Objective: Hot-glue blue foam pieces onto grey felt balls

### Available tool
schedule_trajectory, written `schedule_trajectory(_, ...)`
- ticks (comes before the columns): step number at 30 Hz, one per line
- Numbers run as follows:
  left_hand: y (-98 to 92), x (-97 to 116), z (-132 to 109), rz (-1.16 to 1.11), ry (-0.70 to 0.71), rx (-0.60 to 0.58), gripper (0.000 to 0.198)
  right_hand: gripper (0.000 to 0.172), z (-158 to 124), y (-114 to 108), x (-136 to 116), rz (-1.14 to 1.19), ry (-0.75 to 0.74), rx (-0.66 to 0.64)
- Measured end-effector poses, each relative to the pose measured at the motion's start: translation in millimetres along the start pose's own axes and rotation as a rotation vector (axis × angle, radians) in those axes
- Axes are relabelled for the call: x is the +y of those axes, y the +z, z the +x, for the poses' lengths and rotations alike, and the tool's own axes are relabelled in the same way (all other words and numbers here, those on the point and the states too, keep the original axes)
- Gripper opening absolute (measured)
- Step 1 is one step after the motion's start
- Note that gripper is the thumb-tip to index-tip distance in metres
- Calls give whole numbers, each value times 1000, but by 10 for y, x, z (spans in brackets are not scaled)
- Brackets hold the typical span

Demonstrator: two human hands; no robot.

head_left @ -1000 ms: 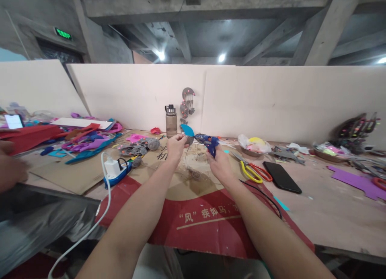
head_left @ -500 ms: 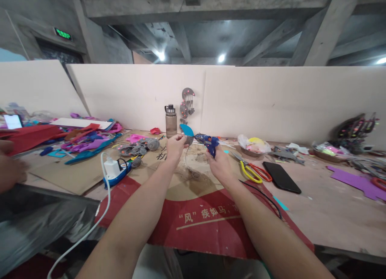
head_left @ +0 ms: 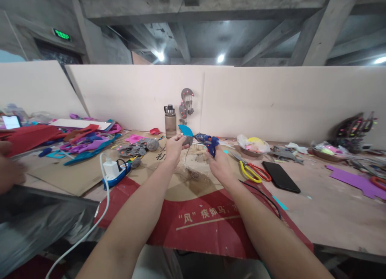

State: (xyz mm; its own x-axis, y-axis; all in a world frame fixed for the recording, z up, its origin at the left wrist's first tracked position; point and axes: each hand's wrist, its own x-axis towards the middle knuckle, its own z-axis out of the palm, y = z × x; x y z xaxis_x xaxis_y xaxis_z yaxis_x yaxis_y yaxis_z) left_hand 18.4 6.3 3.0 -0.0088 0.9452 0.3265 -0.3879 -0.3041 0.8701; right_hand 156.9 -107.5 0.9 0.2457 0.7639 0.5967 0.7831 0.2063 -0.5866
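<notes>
Blue felt piece at the glue gun's tip

The blue felt piece [head_left: 185,130] stands up against a round grey piece [head_left: 188,140], raised over the counter [head_left: 325,214]; take it as the clock's centre, with twelve pointing away from the wearer. The left hand [head_left: 173,149], at seven, pinches the grey piece at its near-left edge, thumb and fingers closed on it. A thin strand [head_left: 186,160] hangs below, towards six.

At four, the right hand [head_left: 219,163] has its fingers wrapped around the handle of the blue glue gun [head_left: 212,143]. The nozzle points left at the grey piece; whether they touch, I cannot tell.

Red-and-tan cardboard [head_left: 208,234] lies at six beneath both forearms. At ten a bottle [head_left: 170,126] stands upright; at twelve a crescent ornament [head_left: 187,94] hangs against the pale board [head_left: 132,94]. Scissors [head_left: 254,175] with one yellow and one red handle lie at four, just beside a black phone [head_left: 281,177]. A blue power strip [head_left: 119,177] sits at eight. Far out at nine, another person's hand [head_left: 10,172] is blurred; its grip I cannot tell.
</notes>
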Motion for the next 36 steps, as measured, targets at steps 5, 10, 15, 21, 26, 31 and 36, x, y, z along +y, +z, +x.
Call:
schedule_trajectory(5, -1, 27, -6, -38, -21, -3, 23, 38, 17, 7, 41, 17, 5, 18)
schedule_trajectory(10, 10, 44, -11, -50, -31, -1, 23, 35, 60, 45, 170, -21, 83, 3)
schedule_trajectory(15, 39, 55, -33, -22, -6, -8, 21, 17, 116, 96, 395, -16, 243, -89)
schedule_trajectory(21, 79, 106, -78, 18, 11, -19, 18, 8, 166, 117, 625, 332, 519, -397)
schedule_trajectory(26, 81, 120, -85, 14, 18, -20, 18, 15, 172, 81, 724, 213, 436, -239)
schedule_trajectory(31, 85, 59, -72, 59, 57, -38, 19, 13, 130, 72, 510, -85, 130, 153)
schedule_trajectory(36, 159, 19, -184, 241, 140, -106, 18, 32, 83, 338, 153, 432, 206, -36)
